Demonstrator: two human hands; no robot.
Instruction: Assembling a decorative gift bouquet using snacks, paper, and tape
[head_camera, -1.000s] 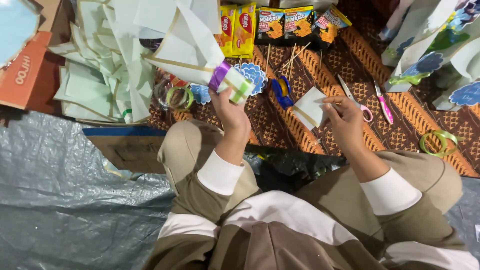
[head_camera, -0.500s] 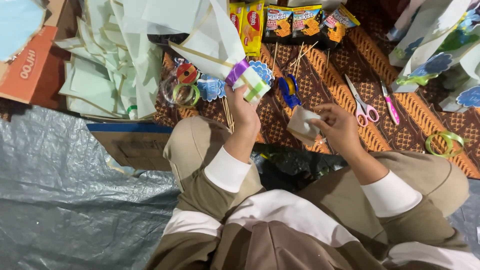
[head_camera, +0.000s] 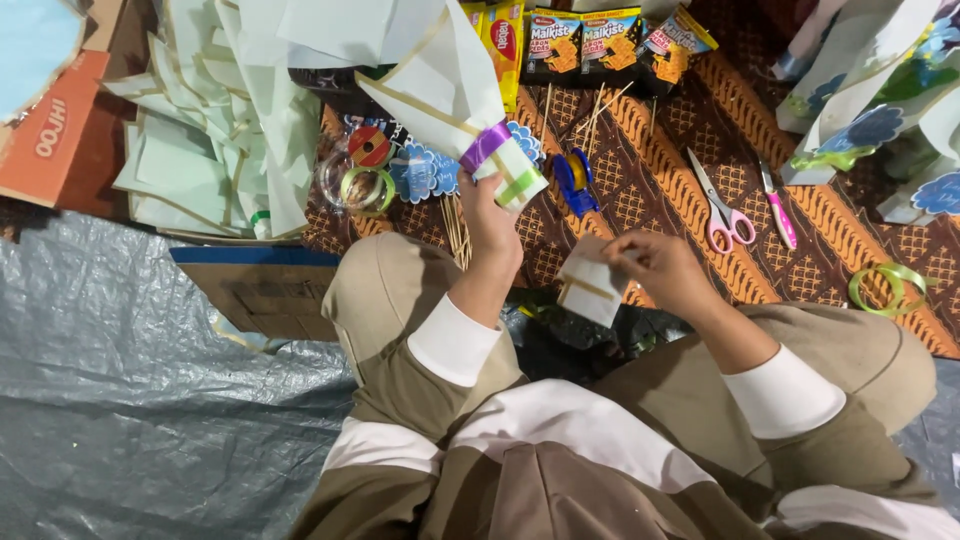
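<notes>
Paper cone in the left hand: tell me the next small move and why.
Probably bring the small folded paper piece in the right hand up to the paper cone. The left hand holds the cone by its banded end, raised, and the piece sits apart, just below it.

I see snack packets in a row along the top edge of the patterned mat, dark-blue fronts with orange and yellow pictures; just left of them a yellow packet with a red oval mark, partly hidden behind a pale paper cone; at far left an orange cardboard box flap with white lettering, lying tilted beside the grey tarp.
</notes>
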